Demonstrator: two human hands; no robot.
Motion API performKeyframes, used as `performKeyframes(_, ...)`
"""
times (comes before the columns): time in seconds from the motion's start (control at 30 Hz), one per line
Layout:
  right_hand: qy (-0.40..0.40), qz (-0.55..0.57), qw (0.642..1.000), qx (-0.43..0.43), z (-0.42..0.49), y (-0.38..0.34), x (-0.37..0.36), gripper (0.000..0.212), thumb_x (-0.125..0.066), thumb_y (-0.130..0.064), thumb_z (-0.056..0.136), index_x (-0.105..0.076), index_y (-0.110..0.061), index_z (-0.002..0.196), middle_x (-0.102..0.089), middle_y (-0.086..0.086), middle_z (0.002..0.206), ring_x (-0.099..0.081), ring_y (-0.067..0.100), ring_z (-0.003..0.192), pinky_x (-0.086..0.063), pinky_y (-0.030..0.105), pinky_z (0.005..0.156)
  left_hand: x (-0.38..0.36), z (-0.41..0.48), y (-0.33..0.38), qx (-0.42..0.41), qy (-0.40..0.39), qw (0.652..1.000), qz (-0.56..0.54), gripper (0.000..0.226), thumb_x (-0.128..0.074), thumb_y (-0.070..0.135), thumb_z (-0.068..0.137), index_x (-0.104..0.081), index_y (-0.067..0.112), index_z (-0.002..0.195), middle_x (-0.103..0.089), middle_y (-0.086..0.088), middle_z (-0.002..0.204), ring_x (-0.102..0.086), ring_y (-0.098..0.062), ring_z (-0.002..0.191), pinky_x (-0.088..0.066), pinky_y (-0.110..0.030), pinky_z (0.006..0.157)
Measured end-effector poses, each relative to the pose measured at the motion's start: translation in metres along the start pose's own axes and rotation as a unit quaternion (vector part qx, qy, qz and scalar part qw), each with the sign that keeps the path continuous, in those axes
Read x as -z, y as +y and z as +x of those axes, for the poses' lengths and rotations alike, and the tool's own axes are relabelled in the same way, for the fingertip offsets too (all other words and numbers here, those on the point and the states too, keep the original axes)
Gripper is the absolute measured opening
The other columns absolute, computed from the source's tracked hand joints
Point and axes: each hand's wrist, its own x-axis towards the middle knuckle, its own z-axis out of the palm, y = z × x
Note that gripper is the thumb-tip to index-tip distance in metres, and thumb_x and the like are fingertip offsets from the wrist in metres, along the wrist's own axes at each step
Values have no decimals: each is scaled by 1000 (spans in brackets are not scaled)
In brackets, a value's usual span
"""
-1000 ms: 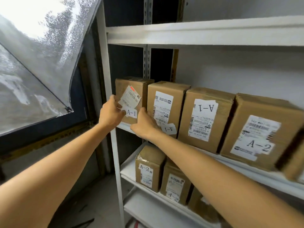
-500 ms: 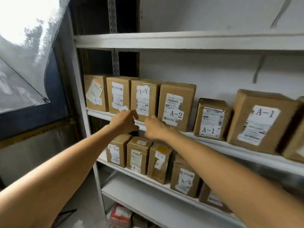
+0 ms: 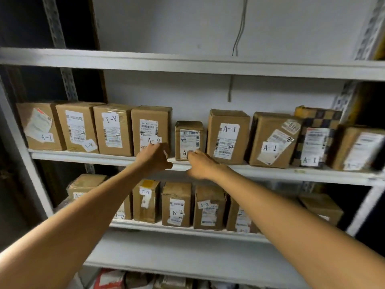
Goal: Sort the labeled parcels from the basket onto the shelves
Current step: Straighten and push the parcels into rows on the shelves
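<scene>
**Parcels lined up on the shelves, both hands at the middle row**

Parcels first: left hand (image 3: 155, 157) is up against the lower right corner of the box marked A-2 (image 3: 151, 130), fingers (image 3: 164, 151) curled onto its front edge, thumb pointing right along the shelf lip. Whether it truly grips the box, I cannot tell. Right hand (image 3: 201, 163) is at the foot of the small parcel (image 3: 189, 139) next door, fingers bent and touching its lower front, covering part of the label; nothing is lifted, and the hold itself is hidden.

Both boxes stand upright on the middle shelf (image 3: 270, 173), just beside each other with a narrow gap between. Left of them, three more boxes in a tight row, two labelled A-1 upside down. To the right, A-1 boxes and a chequered parcel (image 3: 318, 138). Below, the lower shelf (image 3: 187, 230) carries a row marked A-2. Top shelf (image 3: 187, 63) runs across above, with a thin cable (image 3: 239, 28) hanging down the white wall.
</scene>
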Motion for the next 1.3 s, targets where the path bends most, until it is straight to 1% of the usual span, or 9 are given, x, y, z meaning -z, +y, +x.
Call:
performKeyframes(0.17, -3, -2, 999, -50, -54, 47, 7, 45, -61, -14, 87, -46, -7, 129, -43, 15, 131, -49, 32, 117, -44, 36, 89, -39, -7, 58, -31, -36, 999, -14, 41, -74, 22, 78, -59, 21, 115, -70, 0, 98, -64, -17, 88, -54, -32, 77)
performKeyframes(0.27, -21, -18, 997, -78, -89, 82, 16, 31, -57, -11, 86, -47, -8, 116, -43, 13, 123, -49, 28, 104, -41, 35, 78, -59, -18, 98, -59, -56, 997, -19, 41, -75, 25, 76, -59, 22, 114, -67, 3, 94, -62, -18, 87, -54, -33, 77)
performKeyframes(0.33, -14, -26, 995, -97, -108, 113, 27, 27, -56, -10, 85, -47, -9, 110, -44, 11, 120, -49, 27, 102, -44, 37, 80, -69, -22, 127, -82, -64, 994, -20, 40, -74, 26, 77, -58, 22, 114, -65, 5, 93, -60, -18, 89, -54, -33, 77)
performKeyframes(0.43, 13, -23, 992, -126, -133, 162, 44, 40, -60, -14, 85, -48, -11, 124, -47, 7, 122, -49, 24, 106, -47, 38, 86, -75, -20, 165, -112, -62, 992, -20, 40, -73, 23, 78, -58, 22, 115, -68, 2, 99, -62, -18, 88, -52, -31, 74)
performKeyframes(0.63, 19, -36, 985, -169, -177, 252, 69, 50, -68, -25, 84, -47, -11, 128, -45, 8, 123, -48, 24, 109, -45, 36, 87, -84, -5, 235, -118, -38, 992, -11, 37, -74, 22, 78, -61, 20, 112, -69, 1, 101, -62, -17, 87, -52, -30, 74)
performKeyframes(0.83, 38, -63, 981, -182, -204, 352, 113, 40, -64, -24, 87, -46, -10, 121, -43, 3, 108, -41, 18, 93, -37, 31, 71, -119, 28, 332, -129, -44, 990, -35, 46, -77, 23, 75, -57, 20, 117, -63, -2, 109, -59, -18, 93, -50, -30, 76)
performKeyframes(0.93, 47, -83, 975, -202, -212, 403, 138, 35, -66, -23, 86, -49, -9, 113, -48, 8, 114, -47, 23, 97, -45, 36, 80, -131, 52, 377, -134, -18, 989, -51, 53, -78, 19, 75, -54, 14, 123, -59, -7, 114, -56, -20, 95, -50, -29, 77)
performKeyframes(1.07, 89, -80, 972, -200, -207, 452, 162, 54, -71, -21, 83, -46, -8, 129, -47, 11, 131, -47, 29, 120, -44, 38, 97, -140, 82, 420, -97, 0, 992, -83, 63, -75, 10, 77, -42, 8, 130, -53, -11, 121, -48, -19, 92, -44, -25, 70)
performKeyframes(1.3, 217, -51, 962, -160, -168, 494, 188, 64, -69, -3, 83, -36, -3, 138, -26, 17, 148, -28, 31, 139, -32, 35, 109, -183, 142, 452, 0, -51, 987, -150, 96, -81, 17, 72, -18, 3, 144, -45, -13, 133, -47, -30, 122, -43, -31, 97)
